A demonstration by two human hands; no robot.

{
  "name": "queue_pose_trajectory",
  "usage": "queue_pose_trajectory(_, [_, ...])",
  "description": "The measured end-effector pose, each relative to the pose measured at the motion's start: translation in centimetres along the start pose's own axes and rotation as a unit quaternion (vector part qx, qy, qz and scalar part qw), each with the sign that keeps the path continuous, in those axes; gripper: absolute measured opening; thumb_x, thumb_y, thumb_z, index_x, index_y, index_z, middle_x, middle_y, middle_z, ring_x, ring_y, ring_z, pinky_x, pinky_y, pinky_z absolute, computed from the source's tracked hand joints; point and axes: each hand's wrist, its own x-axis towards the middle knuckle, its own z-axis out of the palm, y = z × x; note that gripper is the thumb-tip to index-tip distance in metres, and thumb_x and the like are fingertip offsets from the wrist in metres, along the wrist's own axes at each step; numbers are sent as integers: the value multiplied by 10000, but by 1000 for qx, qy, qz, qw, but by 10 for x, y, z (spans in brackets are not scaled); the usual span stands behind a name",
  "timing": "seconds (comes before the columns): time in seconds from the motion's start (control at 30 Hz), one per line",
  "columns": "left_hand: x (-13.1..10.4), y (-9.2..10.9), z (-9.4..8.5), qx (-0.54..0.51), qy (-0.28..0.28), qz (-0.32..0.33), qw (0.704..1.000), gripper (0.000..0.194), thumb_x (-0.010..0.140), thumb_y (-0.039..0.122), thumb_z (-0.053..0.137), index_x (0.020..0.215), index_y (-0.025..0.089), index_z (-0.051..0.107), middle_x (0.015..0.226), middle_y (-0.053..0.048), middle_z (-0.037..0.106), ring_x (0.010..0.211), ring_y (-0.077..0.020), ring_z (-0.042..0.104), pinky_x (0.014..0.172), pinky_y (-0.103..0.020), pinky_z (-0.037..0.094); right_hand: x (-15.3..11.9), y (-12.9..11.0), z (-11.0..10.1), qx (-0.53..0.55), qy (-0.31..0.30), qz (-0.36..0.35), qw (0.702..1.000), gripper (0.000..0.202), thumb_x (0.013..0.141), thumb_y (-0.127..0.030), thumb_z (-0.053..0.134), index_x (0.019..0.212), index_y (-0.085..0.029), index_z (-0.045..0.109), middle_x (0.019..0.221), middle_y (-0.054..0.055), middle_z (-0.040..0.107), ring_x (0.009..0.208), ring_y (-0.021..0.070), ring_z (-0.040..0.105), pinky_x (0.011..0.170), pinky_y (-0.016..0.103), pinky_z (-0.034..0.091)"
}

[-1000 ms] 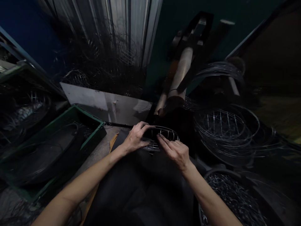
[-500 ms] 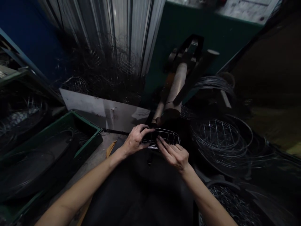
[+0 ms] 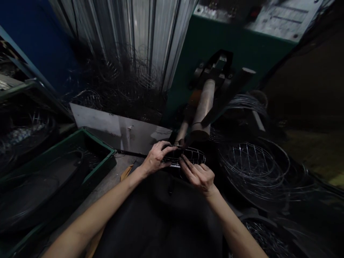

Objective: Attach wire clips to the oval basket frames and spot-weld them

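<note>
A shallow round wire grid point(image 3: 198, 155), with a thin shiny rim and crossing wires, is held tilted in front of my body. My left hand point(image 3: 156, 157) grips its left side, thumb low and fingers along the far rim. At the near side of the grid my right hand point(image 3: 201, 176) has its fingertips pinched together against the wires; whatever small piece may be between them is hidden. Just beyond the grid, the tip of a lower metal rod point(image 3: 182, 129) of the machine comes close to the far rim. Above it a thicker metal cylinder point(image 3: 204, 102) points toward me.
The green machine point(image 3: 242, 43) stands ahead. On the right, round wire grids point(image 3: 249, 157) lie piled above a tub of short metal pieces point(image 3: 264, 238). A green crate point(image 3: 111, 152) sits at left, near a pale board point(image 3: 99, 120). Tangled wire point(image 3: 145, 75) lies behind the board.
The view has tilted slightly, so the machine appears lower. Both hands keep nearly the same hold on the wire grid, and its far rim now appears closer to the lower rod.
</note>
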Motion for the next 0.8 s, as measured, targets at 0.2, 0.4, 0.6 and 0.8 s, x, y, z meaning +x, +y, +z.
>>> queue_pose_trajectory(0.2, [0, -3, 3, 5, -3, -1, 1000, 582, 688, 190, 689, 1233, 249, 490, 1172, -82, 490, 1121, -251, 477, 947, -413, 428, -10, 0, 7, -37, -28, -7, 999, 400, 886, -132, 453, 1258, -255, 537, 1207, 32, 588, 557, 82, 534, 532, 284, 364])
queue_pose_trajectory(0.4, [-4, -17, 0, -27, -27, 8, 999, 579, 706, 190, 660, 1248, 247, 465, 1216, -86, 484, 1161, -254, 461, 989, -443, 391, -7, -14, 12, 41, -85, 100, 991, 372, 924, -192, 382, 1240, -282, 554, 1205, 21, 592, 533, 81, 526, 522, 294, 368])
queue_pose_trajectory(0.6, [-22, -41, 4, -97, 61, -58, 992, 857, 651, 248, 714, 1371, 199, 251, 1275, -130, 442, 1169, -264, 459, 986, -438, 397, -42, -22, -21, 103, -61, 293, 949, 426, 907, -480, 351, 1184, -271, 598, 1040, 68, 688, 652, 151, 617, 610, 291, 453])
queue_pose_trajectory(0.8, [-35, -49, 22, -166, 89, -104, 977, 793, 648, 187, 697, 1324, 219, 284, 1136, -73, 551, 1040, -211, 565, 937, -379, 445, -196, -37, -81, -76, -207, 608, 763, 507, 849, -542, 294, 1050, -244, 651, 780, 128, 685, 681, 296, 648, 540, 403, 463])
